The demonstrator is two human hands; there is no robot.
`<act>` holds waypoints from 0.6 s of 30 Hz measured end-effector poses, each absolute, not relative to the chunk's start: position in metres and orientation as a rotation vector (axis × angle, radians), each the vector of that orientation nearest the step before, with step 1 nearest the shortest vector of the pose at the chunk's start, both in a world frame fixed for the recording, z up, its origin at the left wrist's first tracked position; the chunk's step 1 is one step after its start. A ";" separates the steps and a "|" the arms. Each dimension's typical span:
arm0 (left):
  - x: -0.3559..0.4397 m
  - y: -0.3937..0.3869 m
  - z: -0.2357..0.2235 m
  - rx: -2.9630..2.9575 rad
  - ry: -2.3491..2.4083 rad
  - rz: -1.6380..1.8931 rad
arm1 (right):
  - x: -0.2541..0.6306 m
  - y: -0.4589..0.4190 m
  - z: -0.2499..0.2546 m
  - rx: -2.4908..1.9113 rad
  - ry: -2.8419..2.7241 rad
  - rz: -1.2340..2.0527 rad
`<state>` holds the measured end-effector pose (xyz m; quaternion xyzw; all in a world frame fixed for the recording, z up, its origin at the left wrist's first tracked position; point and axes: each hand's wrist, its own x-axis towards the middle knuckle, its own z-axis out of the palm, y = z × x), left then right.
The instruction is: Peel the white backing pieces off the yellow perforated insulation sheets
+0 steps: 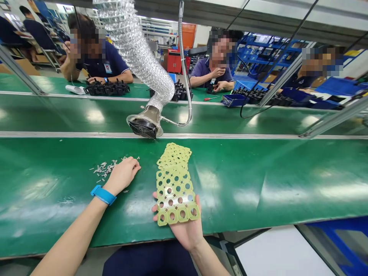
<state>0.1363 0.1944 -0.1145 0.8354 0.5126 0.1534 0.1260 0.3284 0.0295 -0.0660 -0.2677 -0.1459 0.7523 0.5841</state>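
My right hand [188, 232], palm up, supports the near end of a yellow-green perforated sheet [176, 197], its fingers showing along the left edge and the thumb at the right. Rows of round holes run across that sheet. Its far end meets more sheets of the same kind [174, 153], lying overlapped on the green bench. To the left, my left hand [124, 174] rests by a scatter of small pale grey pieces [104, 168], fingers curled and pressed together. What is in those fingers, if anything, is too small to make out. A blue band circles the left wrist.
A foil duct with a fan head [145, 124] hangs over the bench beyond the sheets, a flexible metal conduit [186, 76] beside it. Across the line, several people sit with black parts [107, 88] and a blue bin [234, 100]. Metal struts [330, 119] slant at the right.
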 end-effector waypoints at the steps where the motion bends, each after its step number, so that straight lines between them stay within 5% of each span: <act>1: 0.137 0.194 -0.115 2.441 1.482 0.450 | 0.329 0.030 -0.066 -0.628 -0.326 1.744; 12: 0.125 0.198 -0.108 2.228 1.476 0.823 | 0.329 0.029 -0.065 -0.659 -0.247 1.696; 18: 0.125 0.196 -0.104 2.286 1.390 0.590 | 0.328 0.029 -0.061 -0.686 -0.220 1.715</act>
